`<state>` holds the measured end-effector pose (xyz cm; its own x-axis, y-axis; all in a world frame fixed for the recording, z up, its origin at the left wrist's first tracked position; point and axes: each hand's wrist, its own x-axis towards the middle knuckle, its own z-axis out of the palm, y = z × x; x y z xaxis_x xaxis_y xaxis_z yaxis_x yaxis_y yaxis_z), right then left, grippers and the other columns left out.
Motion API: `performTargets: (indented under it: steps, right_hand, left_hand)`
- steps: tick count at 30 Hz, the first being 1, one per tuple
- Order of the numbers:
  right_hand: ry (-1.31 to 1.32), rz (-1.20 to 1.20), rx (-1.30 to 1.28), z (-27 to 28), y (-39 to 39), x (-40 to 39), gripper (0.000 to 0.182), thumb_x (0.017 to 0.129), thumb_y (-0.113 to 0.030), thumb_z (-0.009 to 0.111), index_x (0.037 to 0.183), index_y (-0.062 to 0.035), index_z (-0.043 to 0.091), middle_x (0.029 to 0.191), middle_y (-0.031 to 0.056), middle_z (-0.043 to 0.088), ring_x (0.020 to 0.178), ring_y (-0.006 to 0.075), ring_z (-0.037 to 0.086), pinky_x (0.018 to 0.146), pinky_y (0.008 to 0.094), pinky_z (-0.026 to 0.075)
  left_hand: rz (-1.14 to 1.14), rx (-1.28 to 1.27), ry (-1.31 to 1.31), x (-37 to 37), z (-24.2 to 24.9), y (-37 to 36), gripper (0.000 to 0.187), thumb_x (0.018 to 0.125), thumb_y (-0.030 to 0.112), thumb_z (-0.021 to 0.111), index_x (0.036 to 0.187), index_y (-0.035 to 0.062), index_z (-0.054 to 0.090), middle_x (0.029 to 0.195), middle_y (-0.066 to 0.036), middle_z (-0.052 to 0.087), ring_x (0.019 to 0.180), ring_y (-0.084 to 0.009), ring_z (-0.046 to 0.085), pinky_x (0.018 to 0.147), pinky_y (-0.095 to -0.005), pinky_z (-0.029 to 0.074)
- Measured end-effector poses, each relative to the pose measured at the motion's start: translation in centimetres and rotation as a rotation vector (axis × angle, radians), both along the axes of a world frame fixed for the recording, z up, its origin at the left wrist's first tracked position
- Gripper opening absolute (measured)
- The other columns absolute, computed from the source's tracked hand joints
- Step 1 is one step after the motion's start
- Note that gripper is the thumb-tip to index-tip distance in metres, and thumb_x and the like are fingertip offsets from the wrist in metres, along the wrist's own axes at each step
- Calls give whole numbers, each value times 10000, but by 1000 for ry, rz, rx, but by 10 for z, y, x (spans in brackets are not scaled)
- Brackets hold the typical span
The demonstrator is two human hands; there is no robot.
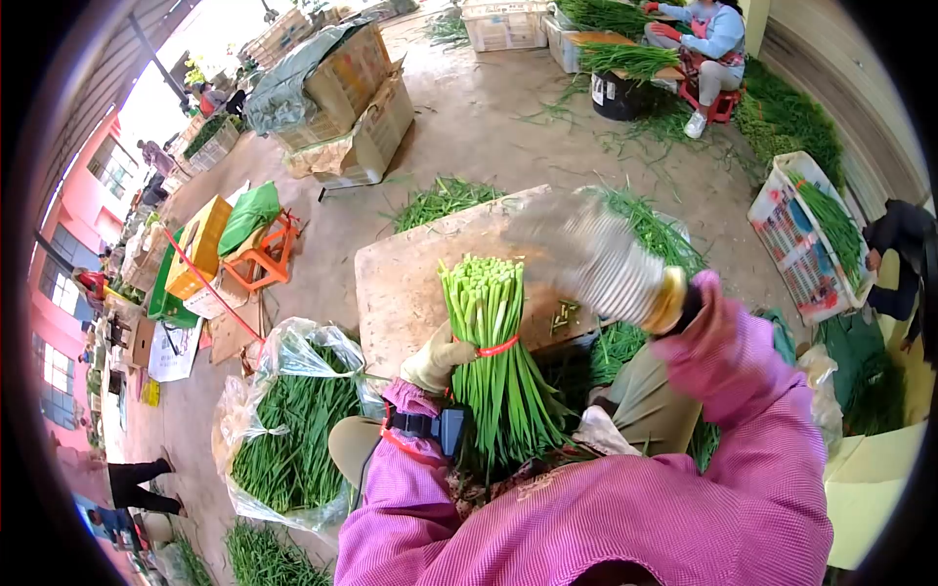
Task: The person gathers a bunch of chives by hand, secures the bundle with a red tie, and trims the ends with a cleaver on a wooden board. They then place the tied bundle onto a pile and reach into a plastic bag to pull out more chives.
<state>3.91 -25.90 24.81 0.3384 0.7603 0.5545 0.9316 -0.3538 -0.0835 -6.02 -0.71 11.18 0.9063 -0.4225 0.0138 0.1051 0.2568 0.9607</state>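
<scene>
A thick bunch of chives (489, 337) stands with its pale cut ends up and its green leaves hanging over my lap, a red band round its middle. My gloved left hand (438, 358) is closed on the bunch's left side at the band. My right hand (576, 244), in a whitish ribbed glove, is smeared by motion over the right part of the wooden board (401, 283), apart from the bunch. Its fingers cannot be made out. A few short green scraps (564, 314) lie on the board right of the bunch.
At left sits a clear plastic bag of loose greens (293, 430). More greens (650, 230) lie behind the board. A white crate (806, 239) stands at right, an orange stool (262, 256) and stacked boxes (342, 107) at back left. Another person (718, 44) sits at upper right.
</scene>
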Motion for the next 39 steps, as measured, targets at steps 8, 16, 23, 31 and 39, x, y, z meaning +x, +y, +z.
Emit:
performTargets:
  steps: [8, 16, 23, 31, 39]
  right_hand:
    - [868, 303, 483, -56, 24, -9, 204, 768, -253, 663, 937, -143, 634, 972, 4, 608, 1041, 242, 580, 994, 448, 424]
    - [-38, 31, 31, -34, 10, -3, 135, 775, -201, 650, 847, -97, 603, 890, 80, 608, 1014, 312, 579, 977, 456, 425]
    - [-300, -240, -178, -10, -5, 8, 212, 722, -192, 634, 832, -16, 678, 736, 137, 630, 736, 268, 649, 624, 422, 515]
    - [-461, -618, -124, 36, -68, 37, 197, 825, -201, 595, 903, -38, 675, 801, 148, 655, 743, 248, 645, 701, 407, 520]
    - [-442, -1382, 102, 94, -199, 88, 438, 787, -314, 700, 1132, -61, 607, 1103, 141, 631, 1067, 298, 584, 908, 466, 451]
  left_hand:
    - [5, -106, 119, -3, -7, -7, 778, 708, 489, 779, 1273, 16, 530, 1155, -44, 607, 1023, -158, 587, 892, -327, 483]
    - [-84, -96, 87, 6, -13, -13, 637, 749, 312, 686, 1269, -26, 538, 1199, -56, 603, 1076, -189, 573, 949, -326, 452]
    - [34, -41, 243, 7, 3, -26, 629, 762, 187, 618, 1343, -14, 482, 1201, -115, 611, 1069, -232, 609, 911, -352, 499]
    - [-27, 52, 193, 16, -4, -34, 762, 711, 477, 794, 1239, -11, 542, 1048, -86, 659, 919, -211, 656, 798, -345, 552]
    - [72, 120, 205, -2, -20, -31, 732, 742, 525, 736, 1230, 6, 567, 1069, -98, 657, 922, -241, 655, 816, -373, 551]
